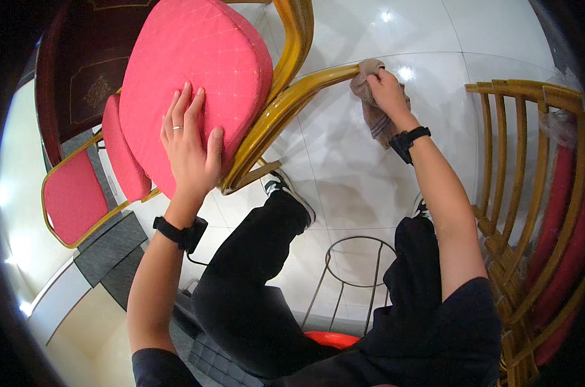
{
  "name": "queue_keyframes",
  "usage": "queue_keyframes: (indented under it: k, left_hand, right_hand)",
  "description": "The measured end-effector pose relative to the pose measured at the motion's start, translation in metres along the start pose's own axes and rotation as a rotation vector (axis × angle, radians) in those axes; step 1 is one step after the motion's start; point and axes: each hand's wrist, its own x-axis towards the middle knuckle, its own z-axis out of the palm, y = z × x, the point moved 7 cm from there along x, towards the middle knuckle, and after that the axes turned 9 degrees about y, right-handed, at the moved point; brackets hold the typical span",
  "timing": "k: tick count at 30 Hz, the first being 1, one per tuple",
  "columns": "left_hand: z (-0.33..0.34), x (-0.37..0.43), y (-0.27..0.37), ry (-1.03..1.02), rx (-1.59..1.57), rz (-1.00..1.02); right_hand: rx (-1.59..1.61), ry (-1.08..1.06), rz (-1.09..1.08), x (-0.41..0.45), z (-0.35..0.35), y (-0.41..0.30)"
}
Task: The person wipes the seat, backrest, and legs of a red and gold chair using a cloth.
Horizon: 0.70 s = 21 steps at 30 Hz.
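My left hand (188, 145) lies with spread fingers on the pink padded seat (195, 53) of a chair with a glossy gold frame (278, 104). The chair is tipped, so its legs point out to the right. At the end of one leg, my right hand (389, 94) pinches a brown-grey cloth (370, 104) that wraps around the leg's tip. Part of the cloth hangs down below my fingers.
Stacked gold-framed chairs (520, 159) with red padding stand at the right. Another pink chair (75, 198) and a dark carved wooden piece (89, 63) are at the left. Below me are a red stool seat (331, 339) with metal legs and white floor tiles (350, 198).
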Motion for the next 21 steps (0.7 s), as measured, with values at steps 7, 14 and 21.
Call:
queue_keyframes:
  k: [7,14,21]
  left_hand:
    - [-0.001,0.001,0.001,-0.010,0.002,0.002]
    - [-0.001,0.005,0.005,0.001,-0.009,0.003]
    - [-0.007,-0.001,-0.002,-0.007,0.037,-0.037]
  right_hand:
    - [-0.164,0.064,0.218,0.010,0.033,0.071]
    - [-0.066,0.013,0.260,0.006,0.028,0.060]
    - [0.194,-0.090,0.114,-0.041,0.005,-0.034]
